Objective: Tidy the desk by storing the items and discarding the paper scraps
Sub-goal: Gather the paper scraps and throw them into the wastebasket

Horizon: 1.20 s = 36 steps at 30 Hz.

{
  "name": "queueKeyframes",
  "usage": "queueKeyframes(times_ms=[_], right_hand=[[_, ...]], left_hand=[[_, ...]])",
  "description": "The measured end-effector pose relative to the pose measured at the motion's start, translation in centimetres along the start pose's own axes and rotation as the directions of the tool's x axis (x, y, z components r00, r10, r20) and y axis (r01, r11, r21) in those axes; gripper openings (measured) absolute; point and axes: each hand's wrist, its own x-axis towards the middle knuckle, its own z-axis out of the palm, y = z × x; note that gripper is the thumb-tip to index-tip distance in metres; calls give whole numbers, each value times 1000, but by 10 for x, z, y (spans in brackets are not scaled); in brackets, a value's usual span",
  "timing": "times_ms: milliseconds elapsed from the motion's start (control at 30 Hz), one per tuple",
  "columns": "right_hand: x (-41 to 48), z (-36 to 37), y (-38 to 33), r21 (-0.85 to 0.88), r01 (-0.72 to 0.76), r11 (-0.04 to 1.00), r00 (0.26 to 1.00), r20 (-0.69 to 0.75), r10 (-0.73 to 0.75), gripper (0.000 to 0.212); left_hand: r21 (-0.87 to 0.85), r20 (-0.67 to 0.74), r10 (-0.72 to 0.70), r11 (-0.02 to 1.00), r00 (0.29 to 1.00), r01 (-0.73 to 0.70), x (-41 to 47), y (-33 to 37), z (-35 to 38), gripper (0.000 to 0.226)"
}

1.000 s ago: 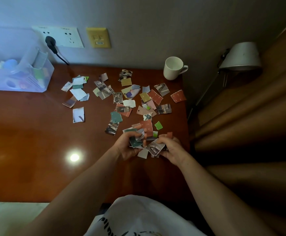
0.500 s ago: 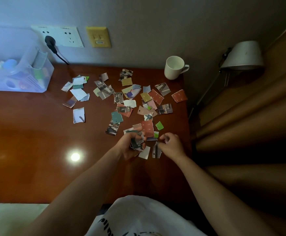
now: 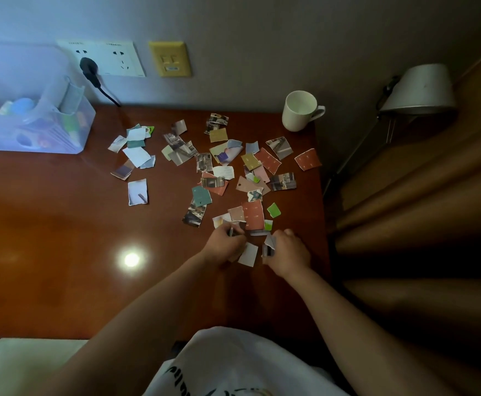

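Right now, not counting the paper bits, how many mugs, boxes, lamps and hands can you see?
Mugs: 1, the white mug
Boxes: 1, the clear plastic box
Lamps: 1, the lamp
Hands: 2, the left hand and right hand, both holding paper scraps
Total: 5

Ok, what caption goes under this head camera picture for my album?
Left hand and right hand grip paper scraps on a littered desk near a white mug.
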Motion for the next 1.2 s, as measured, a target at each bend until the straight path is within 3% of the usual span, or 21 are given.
queueKeyframes(times_ms=[133, 300, 367, 533, 600, 667, 733, 800, 867, 1000, 1100, 1200], right_hand=[[1, 4, 1, 31, -11, 999, 1000, -3, 11, 50], [2, 8, 6, 73, -42, 996, 999, 33, 40, 46], [2, 9, 6, 70, -51, 996, 998, 41, 48, 44], [0, 10, 5, 48, -27, 998, 999, 24, 26, 27], [-1, 10, 4, 218, -63, 974, 998, 44, 55, 13], [-1, 7, 2, 534, -155, 831, 988, 94, 124, 16], [-2, -2, -1, 772, -282, 569, 957, 186, 222, 10], [0, -7, -2, 860, -367, 354, 922, 284, 264, 16], [4, -11, -3, 887, -401, 231, 903, 340, 262, 18], [8, -19, -8, 890, -407, 208, 904, 360, 231, 15], [10, -22, -16, 882, -399, 251, 913, 359, 191, 26], [15, -19, -22, 869, -371, 327, 928, 331, 173, 27]], left_hand=[[415, 3, 84, 906, 996, -77, 2, -6, 4, 23], [792, 90, 210, 577, 974, -198, 4, -8, 11, 55], [856, 95, 235, 477, 967, -200, 5, -8, 12, 55], [881, 97, 246, 430, 964, -199, 8, -7, 13, 56], [871, 120, 232, 442, 965, -214, 9, -9, 13, 48], [825, 122, 197, 525, 973, -210, 7, -10, 11, 37], [672, 84, 144, 722, 986, -163, 5, -11, 8, 26], [364, 39, 62, 929, 997, -72, 4, -8, 5, 17], [111, 6, 7, 994, 1000, -8, 4, -2, -2, 14], [-238, 50, -113, 964, 992, 122, 1, 8, -18, 15], [-489, 133, -173, 845, 976, 217, -1, 12, -22, 20], [-572, 141, -163, 792, 976, 215, 0, 13, -23, 24]])
